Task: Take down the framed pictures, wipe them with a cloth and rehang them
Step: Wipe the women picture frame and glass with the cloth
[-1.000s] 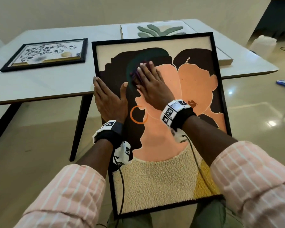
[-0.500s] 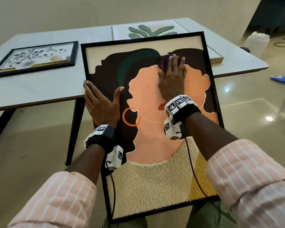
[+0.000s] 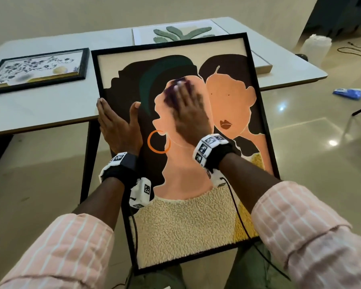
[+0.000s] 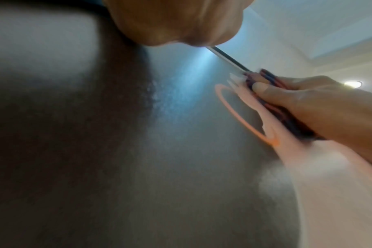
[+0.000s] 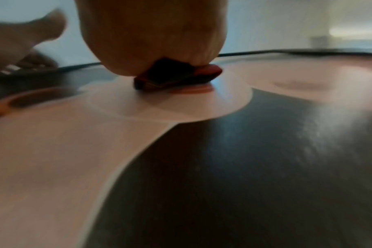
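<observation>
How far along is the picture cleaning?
Done: three pictures are down; the floral picture and plant picture lie on the table. In hand: left hand steadies the portrait; right hand presses the cloth on it. Left: rehanging.

The right hand [image 3: 188, 109] is motion-blurred, hiding most of the dark cloth [image 3: 171, 94] beneath it.

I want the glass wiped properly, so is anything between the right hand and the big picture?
Only the cloth, pressed flat under the right hand against the big picture. Nothing else visible lies between them.
</observation>
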